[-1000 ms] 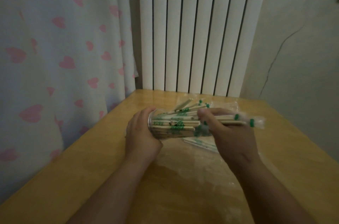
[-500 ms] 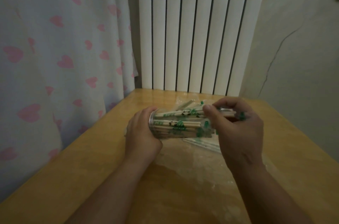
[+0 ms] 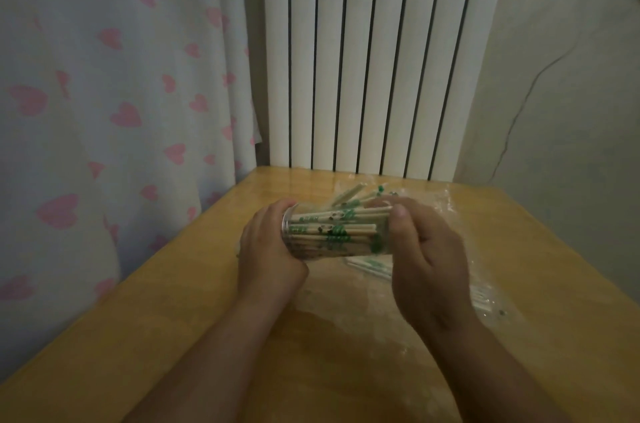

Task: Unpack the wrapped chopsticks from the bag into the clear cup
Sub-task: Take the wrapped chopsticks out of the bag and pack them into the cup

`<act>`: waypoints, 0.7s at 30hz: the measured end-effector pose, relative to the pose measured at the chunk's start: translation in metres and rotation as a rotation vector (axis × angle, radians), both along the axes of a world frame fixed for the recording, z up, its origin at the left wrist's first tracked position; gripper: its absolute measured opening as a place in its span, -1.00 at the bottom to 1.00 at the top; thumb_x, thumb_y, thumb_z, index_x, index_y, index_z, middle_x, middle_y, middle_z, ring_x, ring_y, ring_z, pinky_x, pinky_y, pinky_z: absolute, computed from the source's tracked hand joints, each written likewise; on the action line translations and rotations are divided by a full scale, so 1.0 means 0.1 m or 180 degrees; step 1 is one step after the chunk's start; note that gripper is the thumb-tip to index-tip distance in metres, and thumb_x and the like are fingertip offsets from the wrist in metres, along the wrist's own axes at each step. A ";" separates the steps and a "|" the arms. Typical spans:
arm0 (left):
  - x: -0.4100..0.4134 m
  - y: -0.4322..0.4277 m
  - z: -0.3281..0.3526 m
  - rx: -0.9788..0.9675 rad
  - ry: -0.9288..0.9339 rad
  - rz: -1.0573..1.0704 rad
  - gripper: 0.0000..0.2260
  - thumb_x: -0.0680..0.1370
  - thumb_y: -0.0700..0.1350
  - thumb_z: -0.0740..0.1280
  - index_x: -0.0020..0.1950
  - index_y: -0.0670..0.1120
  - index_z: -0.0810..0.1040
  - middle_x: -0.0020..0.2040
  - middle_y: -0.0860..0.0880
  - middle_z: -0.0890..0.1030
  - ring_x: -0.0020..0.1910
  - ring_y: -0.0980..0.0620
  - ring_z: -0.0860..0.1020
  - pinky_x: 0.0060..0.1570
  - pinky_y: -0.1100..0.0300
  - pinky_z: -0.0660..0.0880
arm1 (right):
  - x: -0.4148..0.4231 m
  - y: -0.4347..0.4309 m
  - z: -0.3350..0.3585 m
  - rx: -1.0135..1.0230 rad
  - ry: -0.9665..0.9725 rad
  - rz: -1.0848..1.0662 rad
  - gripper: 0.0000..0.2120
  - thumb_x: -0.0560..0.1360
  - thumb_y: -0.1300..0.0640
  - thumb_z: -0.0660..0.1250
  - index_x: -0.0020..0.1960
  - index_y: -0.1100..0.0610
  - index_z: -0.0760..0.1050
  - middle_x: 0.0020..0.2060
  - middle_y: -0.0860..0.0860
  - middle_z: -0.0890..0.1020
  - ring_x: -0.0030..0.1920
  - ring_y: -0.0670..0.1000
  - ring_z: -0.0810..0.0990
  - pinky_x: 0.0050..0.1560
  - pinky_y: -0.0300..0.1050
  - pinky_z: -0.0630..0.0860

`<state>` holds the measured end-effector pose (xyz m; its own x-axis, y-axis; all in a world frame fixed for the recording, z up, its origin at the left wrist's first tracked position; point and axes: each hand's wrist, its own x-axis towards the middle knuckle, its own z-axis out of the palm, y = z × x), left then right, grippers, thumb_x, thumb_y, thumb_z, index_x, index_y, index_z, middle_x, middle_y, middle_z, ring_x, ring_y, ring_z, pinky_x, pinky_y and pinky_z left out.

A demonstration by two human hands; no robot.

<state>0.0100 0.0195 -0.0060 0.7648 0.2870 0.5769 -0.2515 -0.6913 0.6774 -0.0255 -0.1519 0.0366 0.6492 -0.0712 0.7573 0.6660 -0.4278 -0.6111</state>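
Observation:
The clear cup (image 3: 313, 247) lies on its side above the wooden table, its base in my left hand (image 3: 266, 249). It is packed with wrapped chopsticks (image 3: 332, 228), pale wood with green print. My right hand (image 3: 424, 256) covers the cup's open end, thumb on top, fingers curled over the chopstick ends. A few chopstick tips (image 3: 349, 194) stick out behind the cup. More wrapped chopsticks (image 3: 369, 265) lie on the clear plastic bag (image 3: 485, 298) spread flat under my right hand.
The wooden table (image 3: 173, 336) sits in a corner. A white radiator (image 3: 374, 59) stands behind it, a curtain with pink hearts (image 3: 121, 93) hangs on the left, and a cracked wall (image 3: 571, 111) is on the right.
My right hand has pushed a bundle of wrapped chopsticks leftward into the cup; the ends that stuck out to the right a second ago are now under its palm. The cup stays in my left hand.

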 end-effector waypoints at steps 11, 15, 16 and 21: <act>-0.01 -0.01 0.00 0.0023 0.0072 -0.0049 -0.24 0.24 -0.31 0.53 0.35 0.12 0.39 0.12 0.23 0.34 0.14 0.21 0.26 0.16 0.19 0.33 | 0.02 0.05 -0.11 0.0305 -0.0302 0.0010 -0.68 0.54 0.06 0.08 0.10 0.05 0.58 0.11 -0.13 0.58 0.14 -0.17 0.54 0.04 0.03 0.58; 0.01 -0.01 -0.01 0.0008 0.0087 0.0005 -0.24 0.24 -0.30 0.53 0.35 0.12 0.38 0.16 0.19 0.38 0.20 0.13 0.32 0.17 0.18 0.33 | 0.03 0.10 -0.16 -0.0547 -0.0323 -0.0121 -0.61 0.59 0.01 0.05 0.23 0.06 0.56 0.12 -0.22 0.51 0.20 -0.26 0.42 0.22 0.13 0.49; 0.01 -0.01 -0.02 0.0015 0.0068 0.0023 -0.24 0.23 -0.30 0.53 0.35 0.11 0.39 0.15 0.20 0.38 0.20 0.12 0.33 0.15 0.20 0.32 | 0.04 0.10 -0.15 -0.0639 -0.0271 -0.0143 -0.61 0.59 0.01 0.04 0.24 0.06 0.56 0.13 -0.20 0.53 0.21 -0.27 0.39 0.26 0.13 0.47; 0.00 -0.03 -0.04 0.0079 0.0048 0.0033 -0.25 0.24 -0.29 0.53 0.36 0.11 0.39 0.21 0.16 0.42 0.21 0.10 0.33 0.18 0.15 0.33 | 0.06 0.03 -0.13 -0.0625 -0.0013 -0.0108 -0.56 0.60 -0.05 0.01 0.32 0.03 0.51 0.22 -0.07 0.59 0.25 -0.11 0.48 0.23 0.14 0.48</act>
<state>0.0103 0.0165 -0.0096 0.7705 0.2807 0.5723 -0.2342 -0.7105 0.6636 -0.0198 -0.1485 0.0239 0.6458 0.0562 0.7615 0.6514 -0.5607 -0.5111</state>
